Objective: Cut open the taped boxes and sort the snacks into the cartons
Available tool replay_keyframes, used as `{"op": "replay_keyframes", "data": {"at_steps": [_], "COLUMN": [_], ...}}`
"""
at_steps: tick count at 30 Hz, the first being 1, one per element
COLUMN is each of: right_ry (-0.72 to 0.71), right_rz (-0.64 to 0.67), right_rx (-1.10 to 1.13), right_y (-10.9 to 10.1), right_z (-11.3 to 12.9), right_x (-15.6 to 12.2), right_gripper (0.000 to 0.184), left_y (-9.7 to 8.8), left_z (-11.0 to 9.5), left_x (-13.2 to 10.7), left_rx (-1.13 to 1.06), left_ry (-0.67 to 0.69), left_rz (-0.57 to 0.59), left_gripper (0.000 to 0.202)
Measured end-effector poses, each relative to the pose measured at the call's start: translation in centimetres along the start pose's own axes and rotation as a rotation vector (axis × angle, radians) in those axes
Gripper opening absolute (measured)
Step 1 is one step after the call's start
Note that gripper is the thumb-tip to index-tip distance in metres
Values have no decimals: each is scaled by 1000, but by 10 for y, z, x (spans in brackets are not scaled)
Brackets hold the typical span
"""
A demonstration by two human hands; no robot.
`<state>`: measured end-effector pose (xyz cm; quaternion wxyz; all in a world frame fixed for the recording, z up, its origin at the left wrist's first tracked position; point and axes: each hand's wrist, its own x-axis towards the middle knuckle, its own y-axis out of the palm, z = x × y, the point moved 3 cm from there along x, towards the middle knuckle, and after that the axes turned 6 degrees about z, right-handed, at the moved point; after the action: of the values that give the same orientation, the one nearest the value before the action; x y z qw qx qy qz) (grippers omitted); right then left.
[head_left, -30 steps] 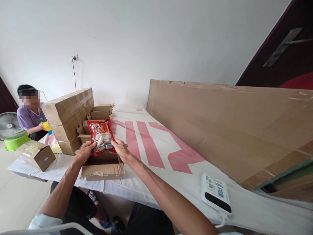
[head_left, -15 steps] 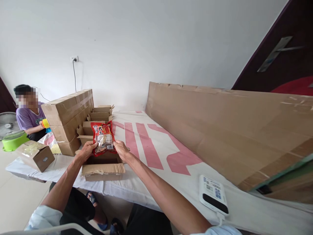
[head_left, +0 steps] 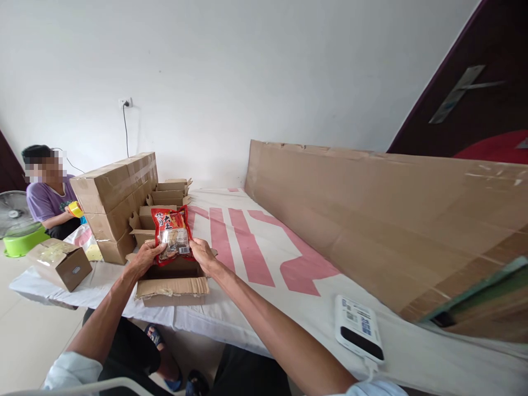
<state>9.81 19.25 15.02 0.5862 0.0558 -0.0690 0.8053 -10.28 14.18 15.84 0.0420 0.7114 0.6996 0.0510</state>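
Note:
A red plastic food packet [head_left: 173, 234] with a clear window hangs over an open cardboard box [head_left: 173, 289]. My left hand [head_left: 146, 257] pinches its lower left edge, thumb on the front. At the lower right edge, my right hand [head_left: 202, 254] is closed on the same packet. The packet's front, with lettering and a barcode label, faces me and leans back a little. Inside the box it looks dark, and the contents cannot be made out. Its near flap is folded outward toward me.
Open boxes [head_left: 167, 195] stand in a row behind, beside stacked taped cartons [head_left: 117, 203]. A closed carton [head_left: 60, 263] lies left. Another person [head_left: 49, 192] holds a yellow tape roll [head_left: 76, 209]. A white device [head_left: 358, 328] and a long cardboard sheet [head_left: 371, 220] are on the right.
The packet and both hands stay almost in place above the box. The other person's yellow tape roll has tilted slightly.

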Motion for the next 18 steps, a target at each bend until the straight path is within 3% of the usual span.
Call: {"op": "replay_keyframes", "data": {"at_steps": [3, 5, 7, 9, 11, 13, 18], "right_ry": [-52, -149, -180, -65, 73, 117, 67], "right_rz": [19, -12, -37, 26, 155, 240, 232], "right_rx": [-148, -423, -759, -950, -978, -963, -830], "right_y": [-4, -11, -19, -28, -35, -39, -54], "right_z": [8, 14, 17, 14, 7, 4, 2], "right_x": [-13, -23, -32, -37, -39, -40, -47], "right_gripper": [22, 19, 41, 56, 54, 47, 27], "left_y": [-2, -10, -22, -35, -47, -57, -79], "left_z": [-11, -23, -39, -56, -74, -89, -111], "left_x": [-9, -16, -23, -30, -38, -46, -57], "left_rx": [-21, -40, -54, -41, -4, 35, 94], "left_ry": [74, 132, 198, 267, 329, 388, 465], "left_rz": [-33, -80, -152, -243, -324, -391, -485], "left_gripper": [61, 61, 63, 65, 63, 61, 57]}}
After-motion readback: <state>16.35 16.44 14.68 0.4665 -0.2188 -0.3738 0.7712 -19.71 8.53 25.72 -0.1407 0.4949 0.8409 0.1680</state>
